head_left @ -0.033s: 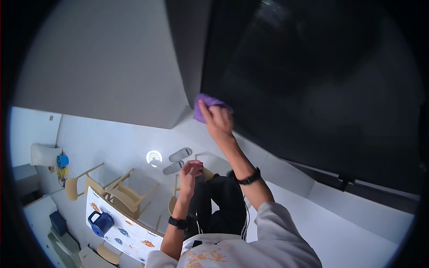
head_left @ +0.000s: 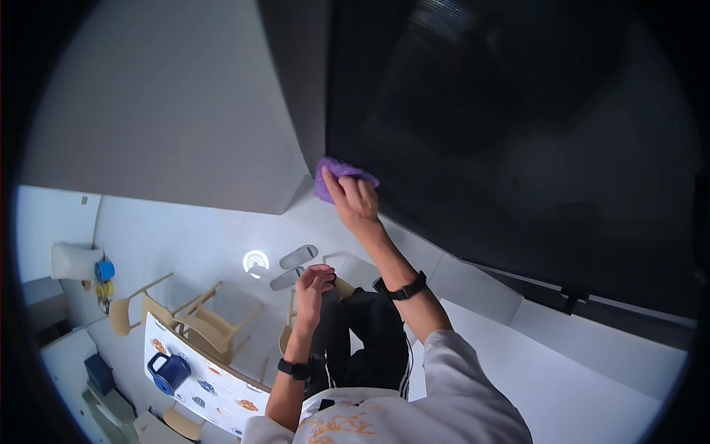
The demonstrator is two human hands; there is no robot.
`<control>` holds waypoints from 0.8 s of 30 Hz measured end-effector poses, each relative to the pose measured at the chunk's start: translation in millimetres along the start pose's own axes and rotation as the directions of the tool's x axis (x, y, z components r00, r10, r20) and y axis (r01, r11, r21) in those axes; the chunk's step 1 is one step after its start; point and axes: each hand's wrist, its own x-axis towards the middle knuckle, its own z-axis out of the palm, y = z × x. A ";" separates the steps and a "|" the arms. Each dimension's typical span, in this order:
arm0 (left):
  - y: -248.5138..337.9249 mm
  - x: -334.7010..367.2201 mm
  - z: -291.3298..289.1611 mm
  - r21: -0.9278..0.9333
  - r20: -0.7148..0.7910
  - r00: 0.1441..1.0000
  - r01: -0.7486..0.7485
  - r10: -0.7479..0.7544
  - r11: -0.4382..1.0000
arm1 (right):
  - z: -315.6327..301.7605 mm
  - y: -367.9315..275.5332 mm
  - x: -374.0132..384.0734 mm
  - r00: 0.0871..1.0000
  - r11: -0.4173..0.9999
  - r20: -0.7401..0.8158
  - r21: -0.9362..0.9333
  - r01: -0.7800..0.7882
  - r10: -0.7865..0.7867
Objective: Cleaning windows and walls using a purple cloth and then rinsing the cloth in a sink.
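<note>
My right hand (head_left: 356,201) presses a crumpled purple cloth (head_left: 325,189) against the lower left corner of a large black television screen (head_left: 518,163). The index finger is stretched over the cloth, and the other fingers are bent on it. Part of the cloth is hidden under the hand. In front of my body, above my dark trousers, my left hand (head_left: 316,280) hangs in the air with loosely bent fingers and nothing in it. A black band circles each wrist.
A grey wall panel (head_left: 163,96) stands beside the screen's left edge. Below the screen runs a white ledge (head_left: 473,292). Grey slippers (head_left: 299,257) lie on the floor. Wooden chairs (head_left: 211,325) surround a table with a patterned cover (head_left: 214,381), which bears a blue jug (head_left: 171,372).
My right hand and the purple cloth have shifted slightly to the left along the screen's corner. My left hand has hardly moved.
</note>
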 end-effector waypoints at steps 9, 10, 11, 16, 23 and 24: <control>25.6 -17.5 16.3 -0.019 0.054 0.997 0.047 -0.046 0.999 | 75.9 63.2 -141.9 0.702 0.856 0.620 0.090 -0.509 0.352; 30.8 -23.7 2.1 -0.029 0.033 0.999 0.024 -0.023 0.999 | 55.0 41.4 -125.9 0.782 0.865 0.574 0.236 -0.442 0.243; 37.1 -34.1 -11.4 -0.046 0.014 1.000 -0.002 0.003 0.999 | 22.0 17.0 -101.1 0.851 0.859 0.509 0.371 -0.352 0.129; 101.4 -82.6 -25.5 -0.106 0.070 0.996 0.058 -0.051 0.993 | -239.2 -14.5 79.0 0.999 0.899 0.044 0.437 -0.033 0.016; 239.8 -90.2 13.2 -0.052 0.185 0.942 -0.274 0.279 0.960 | -492.7 -26.6 291.8 0.853 0.943 -0.403 -0.135 0.303 -0.331; 256.6 -90.0 23.7 -0.052 0.207 0.926 -0.311 0.315 0.949 | -487.9 -30.7 307.3 0.840 0.932 -0.406 -0.195 0.305 -0.359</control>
